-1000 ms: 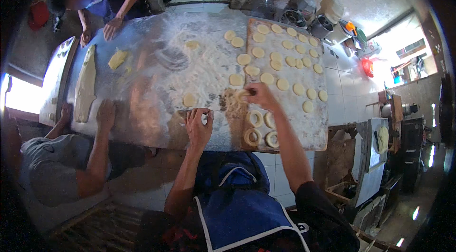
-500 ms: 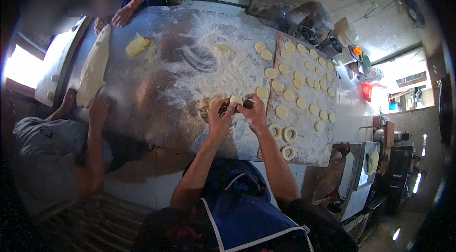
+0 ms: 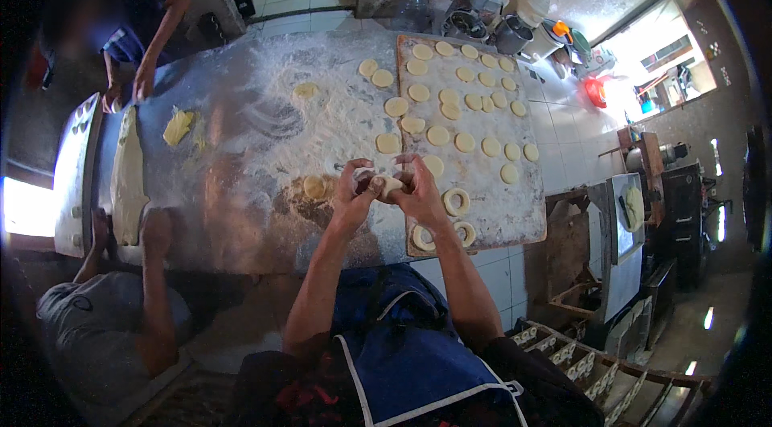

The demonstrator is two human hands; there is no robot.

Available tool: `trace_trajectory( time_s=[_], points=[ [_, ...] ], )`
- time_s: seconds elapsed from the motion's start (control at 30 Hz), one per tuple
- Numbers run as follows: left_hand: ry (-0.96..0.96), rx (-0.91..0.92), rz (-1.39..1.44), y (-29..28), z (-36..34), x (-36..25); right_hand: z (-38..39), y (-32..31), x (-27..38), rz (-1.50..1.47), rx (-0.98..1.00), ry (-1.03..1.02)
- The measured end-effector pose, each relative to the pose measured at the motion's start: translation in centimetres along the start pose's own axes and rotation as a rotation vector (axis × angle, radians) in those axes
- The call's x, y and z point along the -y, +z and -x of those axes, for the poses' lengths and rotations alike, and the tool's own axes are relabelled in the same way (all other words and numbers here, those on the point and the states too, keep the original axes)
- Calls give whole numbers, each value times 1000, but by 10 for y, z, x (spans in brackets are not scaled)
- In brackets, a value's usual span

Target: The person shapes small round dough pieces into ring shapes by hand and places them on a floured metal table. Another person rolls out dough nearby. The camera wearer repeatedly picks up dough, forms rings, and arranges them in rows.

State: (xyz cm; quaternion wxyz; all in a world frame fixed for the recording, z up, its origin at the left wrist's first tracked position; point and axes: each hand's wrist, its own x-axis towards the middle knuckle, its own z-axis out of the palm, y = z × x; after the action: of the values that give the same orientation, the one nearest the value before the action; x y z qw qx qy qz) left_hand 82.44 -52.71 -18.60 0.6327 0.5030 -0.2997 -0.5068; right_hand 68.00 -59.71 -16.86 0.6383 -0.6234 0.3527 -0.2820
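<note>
Both my left hand and my right hand are closed on a pale dough piece, with fingers and thumbs around it above the floury steel table. Just right of them is a floured board with several rows of pale dough discs. Near my right hand lie several dough rings at the board's front part. Left of my left hand a single disc rests on flour.
Two co-workers stand on the left by a long dough strip, a yellow lump and a tray. Buckets stand behind the board. A side stand and rack are at right.
My right hand moved from the board to join my left hand, and both now grip one dough piece. The upper co-worker's hands have moved; the view has shifted.
</note>
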Motion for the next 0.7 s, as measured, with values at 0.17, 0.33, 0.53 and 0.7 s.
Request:
trace_trajectory(
  time_s=[0.17, 0.33, 0.53, 0.7],
  points=[
    [-157, 276, 481, 35, 15, 13, 11, -42, -5, -587, 82, 88],
    [29, 130, 512, 84, 13, 39, 17, -66, -27, 27, -252, 287],
    [618, -163, -604, 137, 10, 70, 45, -100, -20, -69, -175, 368],
    [-183, -217, 753, 176, 17, 88, 61, -115, -31, -53, -455, 163]
  ],
)
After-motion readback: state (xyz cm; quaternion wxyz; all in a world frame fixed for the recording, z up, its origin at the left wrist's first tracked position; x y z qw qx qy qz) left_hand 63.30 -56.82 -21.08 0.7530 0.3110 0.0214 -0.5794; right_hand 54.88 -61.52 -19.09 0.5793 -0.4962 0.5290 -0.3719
